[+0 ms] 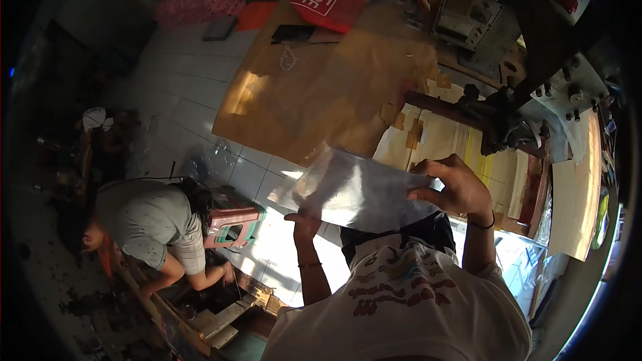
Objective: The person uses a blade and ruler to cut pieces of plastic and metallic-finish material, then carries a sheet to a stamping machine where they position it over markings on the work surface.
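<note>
A clear plastic bag or sheet (354,190) stretches between my two hands in front of my shirt. My right hand (458,187) pinches its right end between thumb and fingers. At the lower left edge my left hand (306,224) grips the plastic, some of its fingers hidden behind it. Just beyond the plastic lies a large brown paper sheet (301,100) on the table.
On the brown paper rest a red bag (328,5), a dark flat object (293,33) and a beaded string (288,59). A metal machine (508,117) stands at right. At lower left a person (147,220) bends beside a pink and green stool (234,222).
</note>
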`<state>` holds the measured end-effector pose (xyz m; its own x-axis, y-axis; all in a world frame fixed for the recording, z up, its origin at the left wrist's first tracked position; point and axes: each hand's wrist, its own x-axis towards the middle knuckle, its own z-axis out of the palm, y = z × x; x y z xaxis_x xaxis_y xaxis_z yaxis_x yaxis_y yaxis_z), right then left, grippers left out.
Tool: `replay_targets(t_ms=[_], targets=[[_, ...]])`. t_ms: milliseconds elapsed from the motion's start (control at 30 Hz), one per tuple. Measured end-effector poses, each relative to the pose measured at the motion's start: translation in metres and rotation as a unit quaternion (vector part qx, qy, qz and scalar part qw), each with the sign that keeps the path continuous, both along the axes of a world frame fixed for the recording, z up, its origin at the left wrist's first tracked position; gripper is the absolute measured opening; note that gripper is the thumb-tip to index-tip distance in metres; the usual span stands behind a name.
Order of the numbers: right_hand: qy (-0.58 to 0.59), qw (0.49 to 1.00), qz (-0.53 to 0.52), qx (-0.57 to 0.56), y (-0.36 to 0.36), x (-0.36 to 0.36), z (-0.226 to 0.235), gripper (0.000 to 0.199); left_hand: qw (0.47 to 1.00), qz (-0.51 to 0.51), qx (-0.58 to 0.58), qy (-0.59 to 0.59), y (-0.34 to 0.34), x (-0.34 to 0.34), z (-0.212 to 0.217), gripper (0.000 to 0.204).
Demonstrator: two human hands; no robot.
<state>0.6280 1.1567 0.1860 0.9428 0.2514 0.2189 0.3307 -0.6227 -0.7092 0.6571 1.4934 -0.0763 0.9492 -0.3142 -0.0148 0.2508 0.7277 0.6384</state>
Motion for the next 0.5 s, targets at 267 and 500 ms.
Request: replay_targets(t_ms=[267,500], targets=[[-0.027,0.977,-0.200,0.074,-0.053,-0.117,0.023,0.045,0.580,0.182,0.739,-0.290,-0.105,0.258,0.062,0.060],[-0.056,0.934,-0.351,-0.031,-0.097,-0.222,-0.026,0.053,0.485,0.150,0.853,-0.121,-0.184,0.281,0.051,0.054]])
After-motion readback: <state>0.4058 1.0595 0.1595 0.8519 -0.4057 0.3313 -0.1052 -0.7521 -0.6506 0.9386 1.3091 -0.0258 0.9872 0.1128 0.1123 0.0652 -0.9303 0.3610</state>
